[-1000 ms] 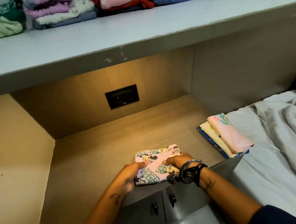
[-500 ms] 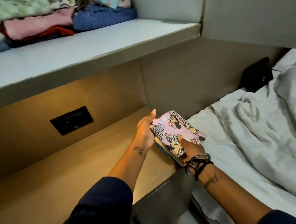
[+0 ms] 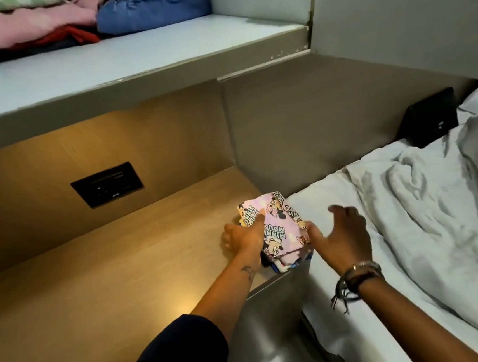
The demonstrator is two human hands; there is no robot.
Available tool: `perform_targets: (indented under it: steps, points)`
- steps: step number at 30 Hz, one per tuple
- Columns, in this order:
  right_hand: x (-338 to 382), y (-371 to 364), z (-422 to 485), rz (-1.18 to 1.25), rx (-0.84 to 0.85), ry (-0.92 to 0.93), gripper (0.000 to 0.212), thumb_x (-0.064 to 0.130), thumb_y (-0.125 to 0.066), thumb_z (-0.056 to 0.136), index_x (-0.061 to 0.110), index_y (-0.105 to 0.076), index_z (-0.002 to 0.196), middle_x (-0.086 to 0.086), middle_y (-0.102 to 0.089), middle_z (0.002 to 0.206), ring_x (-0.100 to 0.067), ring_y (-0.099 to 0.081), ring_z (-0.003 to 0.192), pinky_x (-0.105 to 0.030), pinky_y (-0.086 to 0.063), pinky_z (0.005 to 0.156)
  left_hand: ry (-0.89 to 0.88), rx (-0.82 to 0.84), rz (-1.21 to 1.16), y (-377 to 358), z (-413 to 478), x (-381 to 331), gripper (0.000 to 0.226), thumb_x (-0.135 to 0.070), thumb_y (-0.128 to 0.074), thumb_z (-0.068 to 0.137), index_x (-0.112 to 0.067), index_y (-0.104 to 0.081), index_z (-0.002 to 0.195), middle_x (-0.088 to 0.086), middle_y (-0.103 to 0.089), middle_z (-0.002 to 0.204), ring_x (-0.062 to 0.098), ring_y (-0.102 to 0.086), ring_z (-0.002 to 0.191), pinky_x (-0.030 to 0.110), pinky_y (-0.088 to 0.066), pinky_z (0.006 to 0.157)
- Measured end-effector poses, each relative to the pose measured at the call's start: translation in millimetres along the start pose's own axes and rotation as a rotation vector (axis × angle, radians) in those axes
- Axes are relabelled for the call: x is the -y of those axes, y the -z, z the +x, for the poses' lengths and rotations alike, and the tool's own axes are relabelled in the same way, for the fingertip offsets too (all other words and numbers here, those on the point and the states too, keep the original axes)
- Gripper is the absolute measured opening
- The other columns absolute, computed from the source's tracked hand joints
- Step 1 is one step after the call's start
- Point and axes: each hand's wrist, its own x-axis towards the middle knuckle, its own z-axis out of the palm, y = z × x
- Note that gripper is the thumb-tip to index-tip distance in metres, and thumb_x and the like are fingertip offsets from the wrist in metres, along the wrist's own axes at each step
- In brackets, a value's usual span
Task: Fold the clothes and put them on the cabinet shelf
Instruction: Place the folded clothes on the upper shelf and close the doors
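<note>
A folded pink cartoon-print garment (image 3: 277, 224) lies on top of a small stack of folded clothes (image 3: 285, 264) at the right end of the lit wooden surface (image 3: 95, 282). My left hand (image 3: 243, 238) grips its left side, thumb on top. To the right, my right hand (image 3: 344, 236) is spread open, its thumb at the garment's right edge. The grey cabinet shelf (image 3: 133, 65) runs above, and folded pink clothes (image 3: 30, 23) and blue clothes (image 3: 151, 12) lie at its back.
A bed with a rumpled white sheet (image 3: 424, 206) fills the right side, against the wooden surface's end. A black socket panel (image 3: 106, 184) is set in the back wall of the niche. A black box (image 3: 430, 117) sits at the bed's head.
Both hands lifted the pink garment from the middle of the wooden surface, carried it right and set it on the stack. My right hand has let go and opened.
</note>
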Motion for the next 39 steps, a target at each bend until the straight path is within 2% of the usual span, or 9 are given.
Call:
perform_targets:
  steps: [3, 6, 11, 17, 21, 26, 32, 35, 39]
  points:
    - [12.3, -16.2, 39.7, 0.169, 0.47, -0.053, 0.082, 0.077, -0.061, 0.068, 0.018, -0.056, 0.123, -0.008, -0.063, 0.122, -0.027, -0.061, 0.108, -0.043, -0.052, 0.091, 0.2, 0.219, -0.236, -0.6, -5.5, 3.4, 0.056, -0.053, -0.074, 0.075, -0.01, -0.064, 0.11, 0.012, -0.076, 0.095, 0.03, -0.074, 0.083, 0.046, -0.061, 0.08]
    - [20.4, -40.4, 56.7, 0.158, 0.728, -0.041, 0.065, 0.082, -0.059, 0.062, 0.026, -0.066, 0.095, -0.002, -0.074, 0.099, -0.017, -0.069, 0.085, -0.034, -0.056, 0.078, 0.24, 0.404, -0.333, -1.8, -5.7, 1.8, 0.043, -0.049, -0.062, 0.087, -0.012, -0.067, 0.108, 0.016, -0.077, 0.095, 0.033, -0.074, 0.083, 0.044, -0.061, 0.078]
    - [24.0, -57.3, 41.0, 0.183, 0.573, 0.067, 0.06, 0.078, -0.051, 0.071, 0.021, -0.068, 0.083, 0.002, -0.074, 0.079, -0.017, -0.069, 0.072, -0.031, -0.056, 0.066, 0.205, 0.515, -0.409, 5.1, -14.2, 10.2, 0.027, -0.037, -0.061, 0.089, -0.014, -0.068, 0.1, 0.009, -0.078, 0.078, 0.026, -0.075, 0.07, 0.03, -0.058, 0.059]
    - [20.6, -60.0, -9.8, 0.584, 0.747, -0.156, 0.054, 0.066, -0.057, 0.082, 0.02, -0.071, 0.107, -0.001, -0.077, 0.1, -0.017, -0.073, 0.089, -0.033, -0.057, 0.081, 0.139, 0.536, -0.522, 36.9, -36.1, 42.2, 0.035, -0.028, -0.066, 0.086, -0.01, -0.069, 0.115, 0.017, -0.075, 0.107, 0.036, -0.071, 0.1, 0.05, -0.055, 0.092]
    - [41.4, -53.0, -56.8, 0.879, 0.823, -0.192, 0.046, 0.049, -0.056, 0.091, 0.012, -0.067, 0.116, -0.012, -0.075, 0.107, -0.027, -0.073, 0.096, -0.034, -0.06, 0.079, 0.058, 0.497, -0.527, 86.2, -63.1, 57.1, 0.035, -0.02, -0.065, 0.085, -0.01, -0.067, 0.118, 0.014, -0.075, 0.106, 0.034, -0.071, 0.1, 0.045, -0.057, 0.089]
    - [97.5, 5.0, -110.3, 1.116, 0.896, 0.036, 0.049, 0.047, -0.058, 0.091, 0.021, -0.054, 0.133, -0.014, -0.066, 0.127, -0.036, -0.063, 0.116, -0.056, -0.045, 0.103, -0.235, 0.454, -0.609, 162.7, -122.5, 34.7, 0.042, -0.016, -0.068, 0.085, -0.012, -0.055, 0.125, 0.012, -0.074, 0.111, 0.033, -0.072, 0.099, 0.047, -0.059, 0.084]
    - [172.9, 141.3, -164.2, 1.183, 0.648, 0.495, 0.046, 0.047, -0.066, 0.088, 0.03, -0.054, 0.129, -0.01, -0.068, 0.124, -0.036, -0.067, 0.108, -0.056, -0.056, 0.085, -0.8, 0.5, -0.564, 243.6, -232.4, -34.9, 0.052, -0.021, -0.069, 0.082, -0.021, -0.051, 0.131, 0.004, -0.071, 0.119, 0.021, -0.071, 0.103, 0.031, -0.06, 0.074]
    - [209.9, 198.6, -166.6, 1.178, 0.54, 0.648, 0.042, 0.042, -0.065, 0.09, 0.027, -0.055, 0.128, -0.009, -0.069, 0.123, -0.033, -0.068, 0.109, -0.047, -0.058, 0.083, -1.051, 0.452, -0.554, 266.8, -259.6, -88.3, 0.056, -0.014, -0.066, 0.083, -0.012, -0.048, 0.136, 0.012, -0.065, 0.128, 0.027, -0.065, 0.114, 0.043, -0.057, 0.09]
    - [275.3, 253.0, -125.4, 1.11, 0.358, 0.617, 0.053, 0.046, -0.073, 0.081, 0.016, -0.061, 0.124, -0.004, -0.072, 0.119, -0.024, -0.068, 0.11, -0.046, -0.047, 0.102, -0.934, 0.448, -0.581, 270.8, -257.8, -184.2, 0.046, -0.024, -0.065, 0.084, -0.012, -0.058, 0.128, 0.013, -0.067, 0.124, 0.031, -0.065, 0.113, 0.051, -0.051, 0.099]
